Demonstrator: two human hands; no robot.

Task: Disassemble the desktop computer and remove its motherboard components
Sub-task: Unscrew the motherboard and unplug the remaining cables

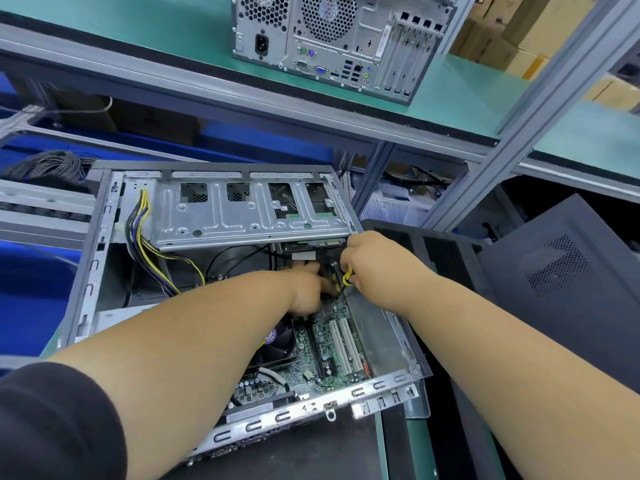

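Note:
An open desktop case (86, 271) lies on its side on the bench, its green motherboard (329, 344) exposed with two white expansion slots (343, 341). A silver drive cage (242, 209) spans the far half of the case. Both hands reach under that cage at the board's far corner. My right hand (367, 261) grips a yellow-handled tool (347, 276), its dark tip pointing down at the board. My left hand (308, 292) lies just left of it, fingers curled down onto the board; what they hold is hidden. A black CPU fan (280, 344) shows under my left forearm.
A bundle of yellow and black power cables (142, 233) runs down the case's left side. A second desktop tower (339, 39) stands on the green upper shelf. Black side panels (561, 271) lean at the right. A coil of grey wires (48, 166) lies at the far left.

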